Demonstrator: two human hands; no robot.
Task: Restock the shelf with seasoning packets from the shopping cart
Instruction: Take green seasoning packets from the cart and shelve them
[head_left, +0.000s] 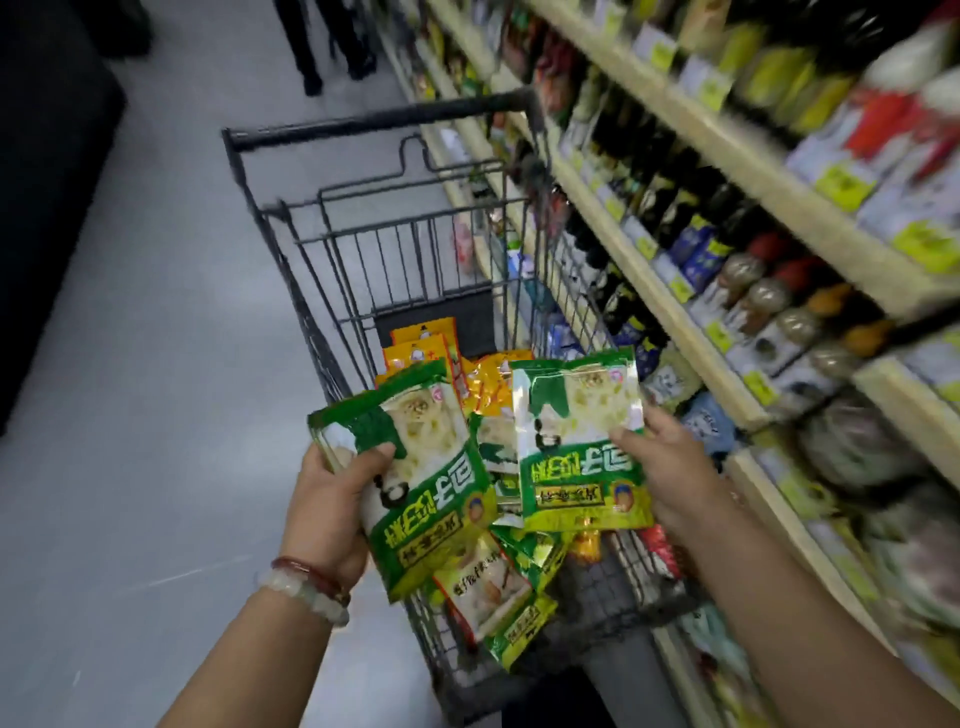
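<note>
Over the wire shopping cart (332, 270), my left hand (327, 514) grips a stack of green seasoning packets (421, 467), thumb across the front. My right hand (670, 478) holds a single green seasoning packet (576, 441) by its right edge, a little higher and closer to the shelf. Below them in the cart lie more green packets (498, 597) and several orange-yellow packets (431, 348). The shelf (670, 306) runs along the right side, blurred by motion.
Shelves on the right carry dark bottles (670, 202), jars with round lids (769, 301) and bagged goods, with yellow price tags on the edges. Grey floor stretches to the left of the cart. A person's legs (322, 41) stand at the far end of the aisle.
</note>
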